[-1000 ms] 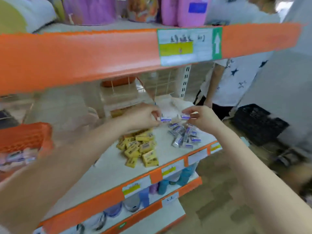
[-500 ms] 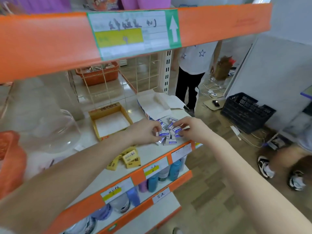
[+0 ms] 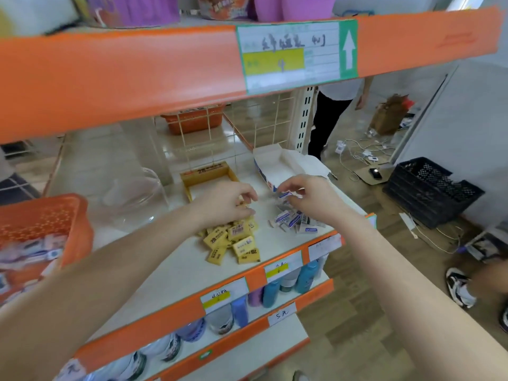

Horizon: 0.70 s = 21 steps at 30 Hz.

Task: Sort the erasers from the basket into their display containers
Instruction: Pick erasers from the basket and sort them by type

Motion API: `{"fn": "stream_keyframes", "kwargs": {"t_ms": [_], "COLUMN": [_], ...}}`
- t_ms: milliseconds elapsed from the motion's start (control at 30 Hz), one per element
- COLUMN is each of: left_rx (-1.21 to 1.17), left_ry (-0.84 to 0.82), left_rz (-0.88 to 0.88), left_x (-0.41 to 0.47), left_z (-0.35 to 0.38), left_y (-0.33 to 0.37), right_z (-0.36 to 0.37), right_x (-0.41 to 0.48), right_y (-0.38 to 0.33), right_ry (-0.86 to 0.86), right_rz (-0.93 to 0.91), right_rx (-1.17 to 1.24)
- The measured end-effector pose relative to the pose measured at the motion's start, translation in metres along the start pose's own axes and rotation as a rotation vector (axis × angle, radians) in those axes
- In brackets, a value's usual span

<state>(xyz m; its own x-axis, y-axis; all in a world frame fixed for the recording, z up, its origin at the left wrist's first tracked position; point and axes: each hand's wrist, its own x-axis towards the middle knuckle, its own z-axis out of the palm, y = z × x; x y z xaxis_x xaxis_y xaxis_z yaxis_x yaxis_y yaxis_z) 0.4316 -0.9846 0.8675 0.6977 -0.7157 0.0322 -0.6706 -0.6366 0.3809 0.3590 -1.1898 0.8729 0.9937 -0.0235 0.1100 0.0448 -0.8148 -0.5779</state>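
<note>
Yellow erasers point(image 3: 233, 242) lie heaped on the white shelf point(image 3: 165, 270), and white-and-blue erasers point(image 3: 295, 222) lie in a second heap to their right. My left hand point(image 3: 224, 204) is at the top of the yellow heap, its fingers curled round a yellow eraser. My right hand point(image 3: 312, 199) hovers above the white-and-blue heap and pinches one white-and-blue eraser point(image 3: 284, 194). Behind the hands stand an empty yellow display box point(image 3: 209, 174) and an open white-and-blue display box point(image 3: 275, 163). The orange basket point(image 3: 55, 215) at the left holds more erasers.
A clear glass bowl point(image 3: 134, 196) stands between the basket and the yellow box. The orange upper shelf edge point(image 3: 123, 78) hangs low overhead. Bottles point(image 3: 275, 292) fill the shelf below. A person point(image 3: 330, 116) stands behind the rack, near a black crate point(image 3: 431, 188) on the floor.
My left hand left the white-and-blue heap and moved left onto the yellow erasers. My right hand stayed over the white-and-blue heap, still pinching one eraser. The view tilted up a little.
</note>
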Motion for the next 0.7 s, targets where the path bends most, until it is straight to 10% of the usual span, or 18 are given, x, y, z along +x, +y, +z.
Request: {"fn": "stream_keyframes", "kwargs": {"t_ms": [700], "left_rx": [0.083], "left_ry": [0.361], "left_rz": [-0.568], "left_x": [-0.301], "left_z": [-0.1], "left_y": [-0.168], "right_z": [0.177], "right_x": [0.036], "right_y": [-0.29], "right_ry": [-0.264], "right_rz": [-0.563], "right_rx": [0.084]}}
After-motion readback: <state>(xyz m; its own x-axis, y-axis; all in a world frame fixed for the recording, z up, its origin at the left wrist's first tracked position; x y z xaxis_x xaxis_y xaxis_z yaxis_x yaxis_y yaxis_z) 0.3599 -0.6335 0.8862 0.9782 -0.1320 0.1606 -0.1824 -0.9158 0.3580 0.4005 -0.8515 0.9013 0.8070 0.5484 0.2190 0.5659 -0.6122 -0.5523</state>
